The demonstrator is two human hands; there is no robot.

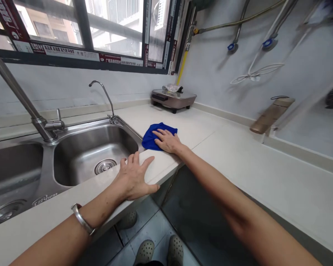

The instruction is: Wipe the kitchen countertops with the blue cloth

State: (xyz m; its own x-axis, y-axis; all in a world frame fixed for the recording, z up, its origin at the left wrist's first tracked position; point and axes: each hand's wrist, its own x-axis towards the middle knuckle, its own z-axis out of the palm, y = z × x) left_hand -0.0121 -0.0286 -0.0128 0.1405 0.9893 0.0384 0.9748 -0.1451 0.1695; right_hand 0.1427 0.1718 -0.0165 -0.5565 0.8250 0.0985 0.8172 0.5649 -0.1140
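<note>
A blue cloth lies spread on the white countertop, just right of the sink. My right hand rests flat on it, fingers stretched out and pressing it to the surface. On the counter's front edge, before the sink, my left hand leans with its fingers spread and nothing in it. A metal bracelet circles the left wrist.
The double steel sink has a large faucet and a slim tap. An electric pan stands in the back corner. A brown bottle stands by the right wall, below valves and a coiled white cable.
</note>
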